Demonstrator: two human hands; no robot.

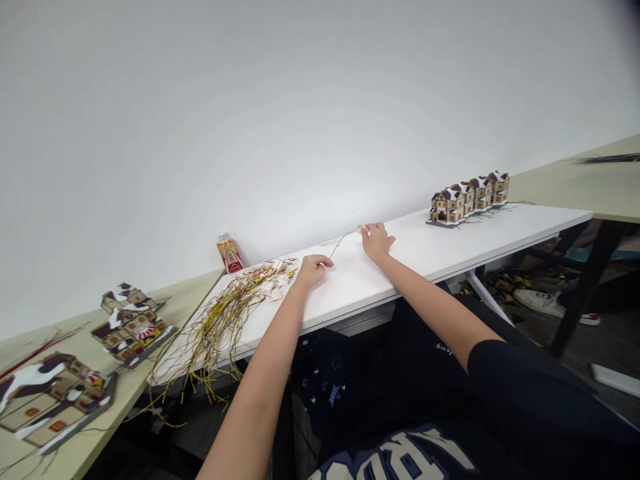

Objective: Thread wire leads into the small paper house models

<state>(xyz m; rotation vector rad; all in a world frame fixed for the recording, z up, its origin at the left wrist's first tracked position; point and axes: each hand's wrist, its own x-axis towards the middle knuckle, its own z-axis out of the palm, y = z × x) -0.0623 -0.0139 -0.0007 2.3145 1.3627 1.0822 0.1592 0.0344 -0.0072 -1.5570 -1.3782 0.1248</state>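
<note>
Item, thin wire (343,239) on white table (450,247): your left hand (313,270) pinched its near end, your right hand (376,240) seemingly closed on its far tip; the tangled wire pile (225,317) just beside could have snagged it.

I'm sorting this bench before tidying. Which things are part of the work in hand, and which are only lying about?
In hand:
thin wire, stretched between left hand and right hand
pile of yellow wires

Lying about:
row of model houses
model houses on left table
small bottle
</note>
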